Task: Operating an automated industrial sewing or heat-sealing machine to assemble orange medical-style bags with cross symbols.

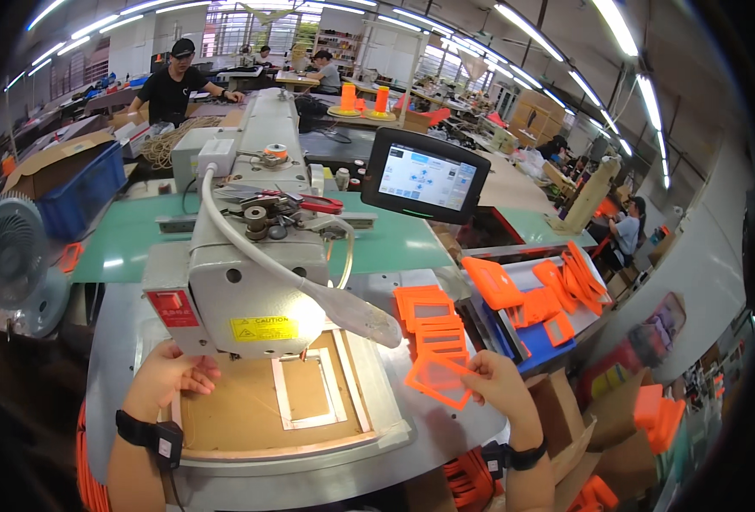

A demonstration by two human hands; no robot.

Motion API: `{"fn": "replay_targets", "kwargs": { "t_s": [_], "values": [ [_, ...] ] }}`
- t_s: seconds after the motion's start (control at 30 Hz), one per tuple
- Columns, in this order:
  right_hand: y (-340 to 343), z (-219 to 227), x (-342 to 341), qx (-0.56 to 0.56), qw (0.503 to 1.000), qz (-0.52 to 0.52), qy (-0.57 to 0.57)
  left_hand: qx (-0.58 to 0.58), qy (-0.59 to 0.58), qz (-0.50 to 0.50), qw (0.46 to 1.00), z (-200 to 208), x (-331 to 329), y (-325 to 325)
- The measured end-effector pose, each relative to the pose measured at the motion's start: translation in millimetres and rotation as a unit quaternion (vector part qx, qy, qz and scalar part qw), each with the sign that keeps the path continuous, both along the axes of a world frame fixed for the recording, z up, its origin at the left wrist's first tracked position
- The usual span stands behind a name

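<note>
A fan (11, 252) and blue bin (83, 194) stand left of the grey sewing machine (215, 299), whose head partly hides a brown board (232, 418); rightward come a screen (426, 177) and orange stack (435, 322). The left hand (175, 375), half open and seemingly empty, is at the board's left edge; the right hand (499, 380) pinches 1 rectangular orange frame (440, 376), translucent inside, beside the stack.

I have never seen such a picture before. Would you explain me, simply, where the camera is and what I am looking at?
A person wears this wide fisheye camera on the head, so straight edges look bent. Both bare hands in front are theirs. The right hand holds a thin orange frame, next to overlapping orange pieces on the metal surface. The left hand shows nothing held; it is near the left edge of a brown panel. Above is a grey machine, probably for sewing. Behind it, a screen is lit.
</note>
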State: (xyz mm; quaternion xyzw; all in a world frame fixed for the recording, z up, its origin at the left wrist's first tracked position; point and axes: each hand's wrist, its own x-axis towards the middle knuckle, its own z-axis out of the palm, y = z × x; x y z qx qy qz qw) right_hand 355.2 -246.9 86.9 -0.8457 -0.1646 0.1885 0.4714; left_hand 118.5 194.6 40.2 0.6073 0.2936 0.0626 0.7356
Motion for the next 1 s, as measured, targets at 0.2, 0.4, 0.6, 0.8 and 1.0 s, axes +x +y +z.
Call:
{"fn": "replay_targets", "kwargs": {
  "t_s": [0.2,0.4,0.6,0.8,1.0],
  "values": [
    [45,12,-8,0.088,0.988,0.109,0.069,0.537,0.113,-0.009,0.836,10,-17,-4],
    [84,13,-1,0.043,0.97,0.199,0.135,0.665,0.036,-0.019,0.746,21,-15,-29],
    [137,-10,25,0.043,0.934,0.343,0.087,0.591,-0.081,-0.258,0.76,7,-14,-61],
    [200,-7,13,-0.081,0.857,0.486,-0.151,0.634,-0.074,-0.308,0.705,-15,-10,-74],
    [207,-25,6,-0.1,0.838,0.477,-0.248,0.649,-0.082,-0.304,0.692,-18,-5,-78]
  ]
}}
